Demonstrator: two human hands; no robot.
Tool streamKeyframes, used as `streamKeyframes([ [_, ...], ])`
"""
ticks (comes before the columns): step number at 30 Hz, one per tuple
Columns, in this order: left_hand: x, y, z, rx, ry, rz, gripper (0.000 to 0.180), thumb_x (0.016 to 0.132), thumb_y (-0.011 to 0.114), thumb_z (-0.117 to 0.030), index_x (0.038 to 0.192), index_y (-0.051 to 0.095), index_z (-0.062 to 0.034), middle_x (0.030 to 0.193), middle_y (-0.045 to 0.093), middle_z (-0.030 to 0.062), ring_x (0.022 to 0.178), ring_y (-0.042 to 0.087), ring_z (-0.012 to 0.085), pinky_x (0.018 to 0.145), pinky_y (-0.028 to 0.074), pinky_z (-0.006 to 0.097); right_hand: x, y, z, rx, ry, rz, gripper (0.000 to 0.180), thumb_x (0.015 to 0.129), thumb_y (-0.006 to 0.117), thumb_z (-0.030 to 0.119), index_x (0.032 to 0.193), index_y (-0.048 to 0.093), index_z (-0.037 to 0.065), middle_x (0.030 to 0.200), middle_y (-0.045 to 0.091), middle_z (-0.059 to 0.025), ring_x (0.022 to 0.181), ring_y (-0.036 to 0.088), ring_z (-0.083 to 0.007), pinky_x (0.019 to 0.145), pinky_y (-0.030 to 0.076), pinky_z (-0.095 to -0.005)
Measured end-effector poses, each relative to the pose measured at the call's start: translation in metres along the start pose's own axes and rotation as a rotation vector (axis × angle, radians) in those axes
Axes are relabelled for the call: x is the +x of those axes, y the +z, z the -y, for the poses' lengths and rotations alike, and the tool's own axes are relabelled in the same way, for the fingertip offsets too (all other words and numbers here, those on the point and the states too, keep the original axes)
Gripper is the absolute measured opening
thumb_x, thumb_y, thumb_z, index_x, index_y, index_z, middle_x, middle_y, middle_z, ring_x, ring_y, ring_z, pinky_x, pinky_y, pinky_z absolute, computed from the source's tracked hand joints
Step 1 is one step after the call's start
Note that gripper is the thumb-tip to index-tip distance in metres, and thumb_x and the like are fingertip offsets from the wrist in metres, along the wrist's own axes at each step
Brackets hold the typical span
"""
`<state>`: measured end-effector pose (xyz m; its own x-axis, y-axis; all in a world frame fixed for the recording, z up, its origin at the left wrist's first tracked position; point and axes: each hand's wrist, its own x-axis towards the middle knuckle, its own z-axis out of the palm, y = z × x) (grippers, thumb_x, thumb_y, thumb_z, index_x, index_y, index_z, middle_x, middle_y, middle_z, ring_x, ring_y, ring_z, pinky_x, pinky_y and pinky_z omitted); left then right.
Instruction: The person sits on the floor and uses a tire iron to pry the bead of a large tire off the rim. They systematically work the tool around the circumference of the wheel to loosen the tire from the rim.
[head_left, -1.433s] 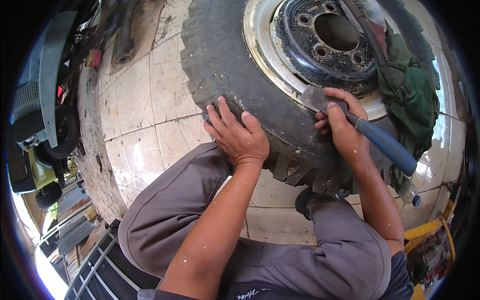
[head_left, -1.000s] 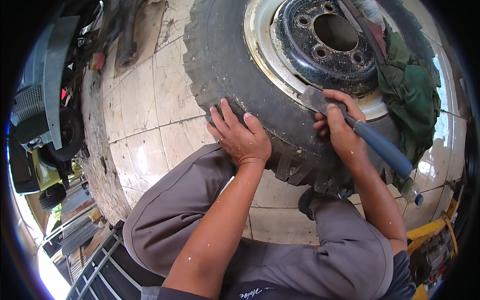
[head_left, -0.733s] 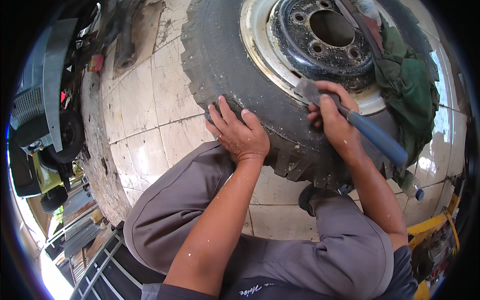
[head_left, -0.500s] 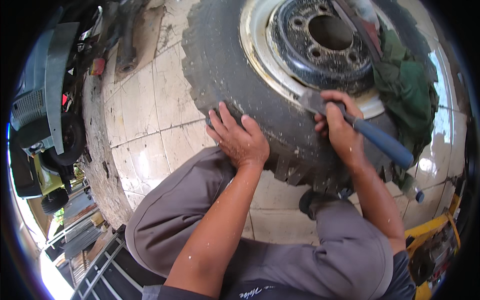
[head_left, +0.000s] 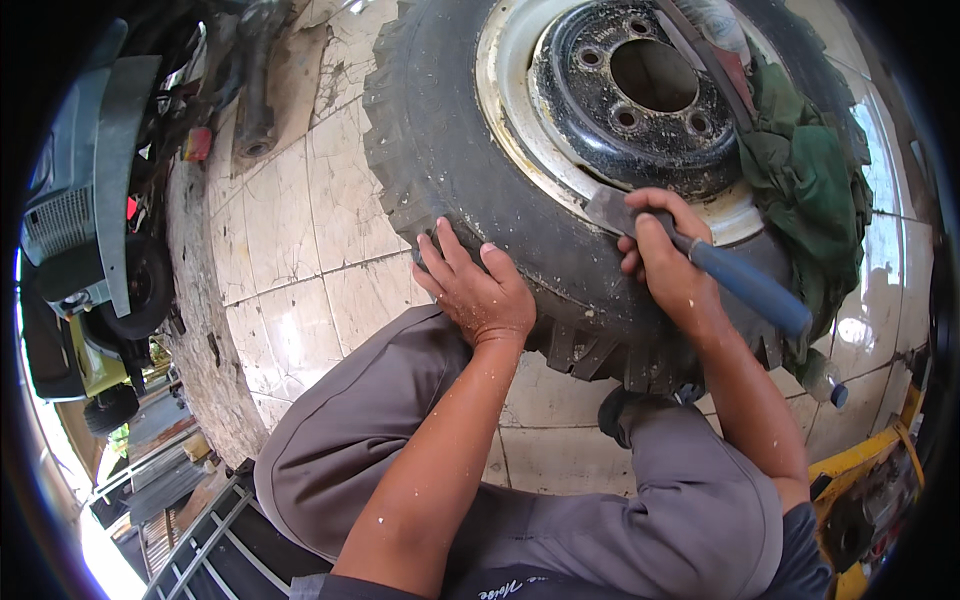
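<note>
A big black knobby tyre (head_left: 470,170) lies flat on the tiled floor, with a white rim (head_left: 505,110) and a black hub (head_left: 640,100) in it. My left hand (head_left: 478,290) presses flat on the tyre's near sidewall, fingers spread. My right hand (head_left: 660,260) grips a blue-handled tool (head_left: 745,290) whose flat metal blade (head_left: 608,212) sits where the tyre meets the rim. My knees in grey trousers (head_left: 390,440) are right below the tyre.
A green rag (head_left: 810,190) lies on the wheel's right side, with a thin bar (head_left: 700,55) across the hub. A dark metal cylinder (head_left: 255,90) lies at the upper left. Machinery (head_left: 90,240) stands left, yellow equipment (head_left: 860,480) lower right.
The blade has shifted slightly along the rim edge with small moves of my right hand. My left hand has stayed pressed on the tyre. The view moved a little.
</note>
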<state>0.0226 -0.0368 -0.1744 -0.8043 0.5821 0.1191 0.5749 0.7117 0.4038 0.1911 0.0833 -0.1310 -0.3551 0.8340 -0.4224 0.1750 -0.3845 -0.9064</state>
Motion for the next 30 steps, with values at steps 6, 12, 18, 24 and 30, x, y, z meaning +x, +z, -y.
streamKeyframes([
  [6, 0.005, 0.005, -0.001, -0.001, 0.000, -0.017, 0.067, 0.098, 0.046, -0.034, 0.156, 0.034, -0.0029, 0.158, 0.029, 0.0328, 0.143, 0.021, 0.0603, 0.116, 0.022, 0.065, 0.010, 0.004, 0.001, 0.009, -0.085, 0.017, 0.026, 0.100, 0.052, 0.013, 0.123, 0.063, 0.007, 0.081, 0.067, -0.0059, 0.063, 0.061, -0.0080, 0.058, 0.048, -0.0241],
  [12, -0.003, 0.000, 0.001, -0.006, 0.008, -0.002, 0.067, 0.098, 0.045, -0.033, 0.156, 0.034, -0.0023, 0.158, 0.028, 0.0339, 0.142, 0.022, 0.0601, 0.115, 0.023, 0.066, 0.005, 0.007, -0.002, -0.050, -0.153, 0.042, 0.033, 0.101, 0.053, 0.014, 0.132, 0.060, 0.005, 0.084, 0.067, -0.0069, 0.065, 0.060, -0.0077, 0.060, 0.048, -0.0243],
  [18, 0.003, 0.005, 0.000, 0.012, 0.025, -0.022, 0.067, 0.098, 0.046, -0.032, 0.156, 0.034, -0.0025, 0.157, 0.028, 0.0337, 0.142, 0.021, 0.0600, 0.117, 0.022, 0.065, 0.008, -0.008, -0.006, 0.021, -0.144, 0.010, 0.042, 0.100, 0.055, 0.013, 0.141, 0.055, 0.003, 0.089, 0.066, -0.0072, 0.069, 0.060, -0.0075, 0.064, 0.050, -0.0255],
  [24, 0.002, 0.005, 0.001, 0.014, 0.024, -0.022, 0.067, 0.098, 0.046, -0.033, 0.156, 0.034, -0.0029, 0.158, 0.029, 0.0330, 0.142, 0.022, 0.0600, 0.117, 0.021, 0.064, 0.004, -0.016, -0.004, 0.004, -0.111, 0.045, 0.040, 0.100, 0.057, 0.013, 0.138, 0.058, 0.001, 0.092, 0.069, -0.0082, 0.072, 0.060, -0.0084, 0.068, 0.051, -0.0251],
  [30, 0.003, 0.005, -0.001, 0.010, 0.033, -0.030, 0.067, 0.097, 0.047, -0.033, 0.156, 0.035, -0.0025, 0.157, 0.030, 0.0332, 0.142, 0.022, 0.0602, 0.118, 0.021, 0.063, 0.006, -0.014, -0.011, -0.176, -0.423, 0.067, 0.040, 0.098, 0.062, 0.013, 0.136, 0.061, 0.002, 0.109, 0.073, -0.0153, 0.095, 0.069, -0.0198, 0.088, 0.054, -0.0314],
])
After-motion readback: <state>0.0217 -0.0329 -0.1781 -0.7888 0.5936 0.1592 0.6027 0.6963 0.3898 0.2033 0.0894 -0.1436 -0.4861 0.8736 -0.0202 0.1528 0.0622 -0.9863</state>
